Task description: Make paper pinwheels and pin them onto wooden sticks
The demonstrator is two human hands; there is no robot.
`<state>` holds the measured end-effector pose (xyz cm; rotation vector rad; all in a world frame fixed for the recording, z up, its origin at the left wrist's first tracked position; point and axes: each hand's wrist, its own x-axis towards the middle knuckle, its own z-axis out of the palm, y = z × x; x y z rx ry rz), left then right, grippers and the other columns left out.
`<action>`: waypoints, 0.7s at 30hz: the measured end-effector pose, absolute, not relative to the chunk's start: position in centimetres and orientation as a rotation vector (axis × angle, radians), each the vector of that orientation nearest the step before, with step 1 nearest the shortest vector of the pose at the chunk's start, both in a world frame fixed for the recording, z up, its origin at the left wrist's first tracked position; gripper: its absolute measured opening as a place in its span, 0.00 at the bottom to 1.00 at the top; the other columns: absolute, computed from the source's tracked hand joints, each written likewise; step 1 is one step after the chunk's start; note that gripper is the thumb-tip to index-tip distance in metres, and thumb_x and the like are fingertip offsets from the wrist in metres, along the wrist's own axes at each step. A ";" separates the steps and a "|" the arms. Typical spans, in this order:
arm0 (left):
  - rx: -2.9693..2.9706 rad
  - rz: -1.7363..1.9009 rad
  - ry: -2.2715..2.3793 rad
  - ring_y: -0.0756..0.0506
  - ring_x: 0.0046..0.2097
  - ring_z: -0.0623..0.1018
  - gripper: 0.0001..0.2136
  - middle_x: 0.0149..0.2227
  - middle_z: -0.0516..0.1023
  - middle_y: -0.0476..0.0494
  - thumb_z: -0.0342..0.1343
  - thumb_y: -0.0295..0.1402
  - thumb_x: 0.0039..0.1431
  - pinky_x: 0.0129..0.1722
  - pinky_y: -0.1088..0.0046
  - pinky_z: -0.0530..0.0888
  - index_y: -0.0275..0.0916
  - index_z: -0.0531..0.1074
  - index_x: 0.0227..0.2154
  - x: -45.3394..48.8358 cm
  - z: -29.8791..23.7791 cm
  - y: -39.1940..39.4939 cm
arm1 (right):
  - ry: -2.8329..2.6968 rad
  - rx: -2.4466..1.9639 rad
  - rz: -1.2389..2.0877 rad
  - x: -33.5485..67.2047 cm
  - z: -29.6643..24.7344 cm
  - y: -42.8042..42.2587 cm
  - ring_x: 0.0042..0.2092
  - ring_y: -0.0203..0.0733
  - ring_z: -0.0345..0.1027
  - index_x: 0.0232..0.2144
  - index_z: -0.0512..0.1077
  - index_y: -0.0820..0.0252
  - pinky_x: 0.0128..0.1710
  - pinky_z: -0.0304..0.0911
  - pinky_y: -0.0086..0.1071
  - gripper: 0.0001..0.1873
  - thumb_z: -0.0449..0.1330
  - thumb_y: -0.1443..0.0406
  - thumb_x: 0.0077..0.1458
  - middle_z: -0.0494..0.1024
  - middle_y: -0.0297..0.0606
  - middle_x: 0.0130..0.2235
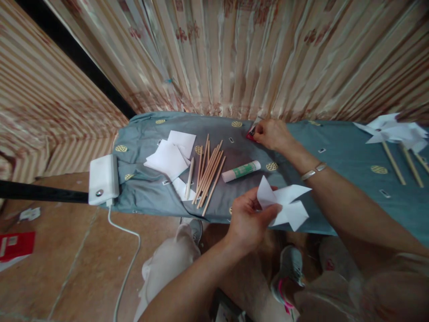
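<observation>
My left hand [250, 217] pinches a folded white paper pinwheel [284, 203] at its middle, above the front edge of the cloth. At the far side, my right hand [273, 133] has its fingers closed at a small red packet [250, 134] with a clear part; whether a piece from it is between the fingertips is hidden. A glue stick [241, 171] with a green label lies between the hands. Left of it are several thin wooden sticks [211, 172], a white pen-like stick [189, 179] and a pile of white paper sheets [167, 158].
Finished paper pinwheels [390, 127] on sticks lie at the right end of the blue-grey cloth [345, 179]. A white power bank [103, 179] with a cable [134, 232] sits at the left edge. Behind hangs a pleated curtain [214, 58]. A red packet [16, 246] is on the floor.
</observation>
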<state>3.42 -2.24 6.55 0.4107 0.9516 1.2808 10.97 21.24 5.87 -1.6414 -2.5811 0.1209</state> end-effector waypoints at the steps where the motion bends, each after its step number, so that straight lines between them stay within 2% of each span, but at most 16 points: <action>1: 0.413 1.277 0.956 0.50 0.28 0.71 0.16 0.27 0.76 0.50 0.71 0.33 0.37 0.31 0.73 0.68 0.38 0.77 0.32 3.4 6.6 -2.3 | -2.554 -1.643 0.139 11.0 5.8 21.3 0.39 0.48 0.76 0.32 0.78 0.65 0.38 0.64 0.34 0.11 0.57 0.65 0.57 0.82 0.48 0.36; 6: 0.385 1.285 0.938 0.50 0.28 0.72 0.19 0.28 0.77 0.49 0.73 0.35 0.35 0.30 0.73 0.68 0.37 0.78 0.33 3.4 6.9 -2.3 | -2.378 -1.633 0.281 11.4 5.2 21.4 0.36 0.45 0.75 0.31 0.78 0.64 0.36 0.64 0.31 0.10 0.56 0.67 0.55 0.82 0.42 0.34; 11: 0.344 1.304 0.858 0.51 0.27 0.72 0.21 0.27 0.77 0.50 0.75 0.37 0.32 0.31 0.74 0.68 0.36 0.77 0.32 3.6 6.9 -2.2 | -2.322 -1.644 0.330 11.5 4.9 21.5 0.35 0.44 0.75 0.33 0.79 0.66 0.36 0.64 0.32 0.12 0.55 0.69 0.56 0.81 0.42 0.33; 18: 0.420 1.293 0.917 0.51 0.28 0.72 0.19 0.27 0.77 0.49 0.73 0.36 0.36 0.29 0.75 0.67 0.36 0.77 0.33 4.1 6.9 -2.2 | -2.190 -1.650 0.476 11.6 4.9 22.1 0.32 0.42 0.73 0.29 0.78 0.63 0.35 0.64 0.31 0.09 0.58 0.69 0.52 0.80 0.38 0.29; 21: 0.412 1.307 0.897 0.51 0.27 0.71 0.19 0.27 0.77 0.49 0.73 0.37 0.35 0.29 0.75 0.67 0.36 0.77 0.32 4.1 7.2 -2.1 | -2.086 -1.628 0.523 12.1 4.8 21.7 0.31 0.40 0.71 0.28 0.77 0.63 0.33 0.62 0.30 0.08 0.57 0.68 0.51 0.79 0.37 0.28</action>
